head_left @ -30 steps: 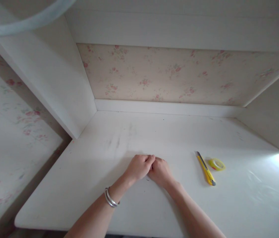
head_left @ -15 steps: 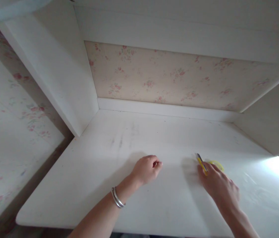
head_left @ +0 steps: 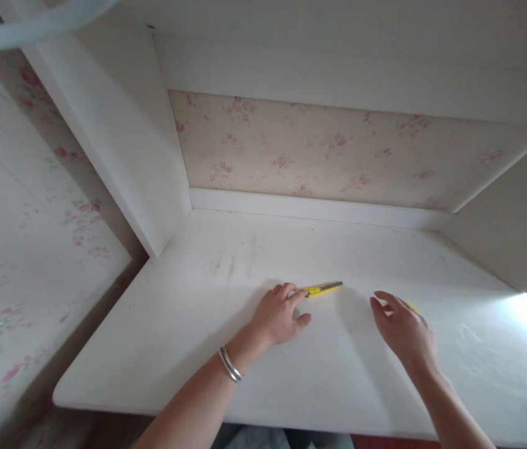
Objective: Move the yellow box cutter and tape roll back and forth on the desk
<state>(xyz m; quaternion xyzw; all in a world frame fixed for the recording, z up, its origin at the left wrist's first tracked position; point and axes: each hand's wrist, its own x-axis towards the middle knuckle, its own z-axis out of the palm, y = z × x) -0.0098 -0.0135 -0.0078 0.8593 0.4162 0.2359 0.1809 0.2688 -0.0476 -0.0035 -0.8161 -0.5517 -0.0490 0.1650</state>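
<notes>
A yellow utility knife (head_left: 323,289) with a dark blade end lies on the white desk, its blade end toward the right. The fingertips of my left hand (head_left: 278,315) meet its left end; the thumb is spread away, and a silver bracelet circles the wrist. To the right, my right hand (head_left: 403,327) hovers over the desk with thumb and forefinger apart and nothing between them. Behind that hand a bit of a yellow object (head_left: 411,306), seemingly a roll of tape, peeks out; the hand hides most of it.
The white desktop (head_left: 310,386) has dark smudges left of centre. White side panels (head_left: 118,137) and a low back ledge (head_left: 314,206) border it, with floral wallpaper behind. A pale curved bar crosses the top left corner.
The knife has passed from my right hand to the desk beside my left hand. My left fingers have spread, and my right fingers have come off the knife. The view has shifted slightly.
</notes>
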